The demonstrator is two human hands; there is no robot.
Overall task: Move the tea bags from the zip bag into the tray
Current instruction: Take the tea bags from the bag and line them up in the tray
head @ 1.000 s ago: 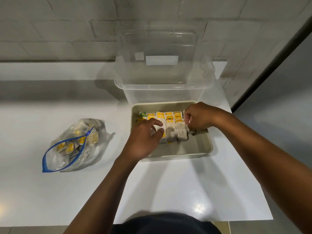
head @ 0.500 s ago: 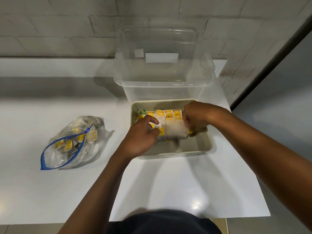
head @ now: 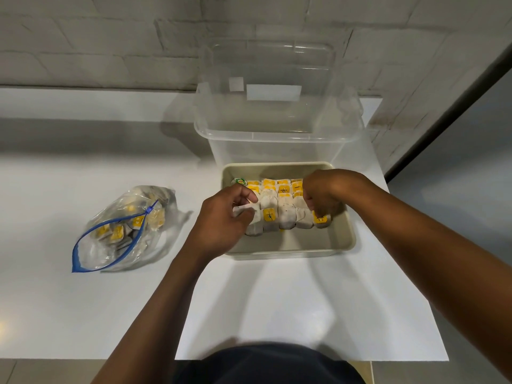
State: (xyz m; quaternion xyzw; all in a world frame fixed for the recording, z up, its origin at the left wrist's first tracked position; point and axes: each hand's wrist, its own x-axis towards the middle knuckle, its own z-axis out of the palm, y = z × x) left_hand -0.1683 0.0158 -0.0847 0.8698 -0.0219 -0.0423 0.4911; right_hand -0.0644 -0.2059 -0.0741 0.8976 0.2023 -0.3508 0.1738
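Observation:
A beige tray (head: 343, 239) sits on the white counter and holds rows of tea bags (head: 285, 214) with yellow tags. My left hand (head: 221, 223) is over the tray's left side and pinches a tea bag at the left end of the front row. My right hand (head: 322, 194) is over the right side, fingers curled down onto the tea bag at the right end of that row. The clear zip bag (head: 124, 231) with a blue zipper lies open at the left, with several tea bags still inside.
A large clear plastic tub (head: 277, 106) stands right behind the tray, against the brick wall. The white counter (head: 277, 300) ends just right of the tray and at the near edge by my body.
Both hands have slid a little toward me along the front row of tea bags. A tea bag with a yellow tag now shows under my right hand. The zip bag has not moved.

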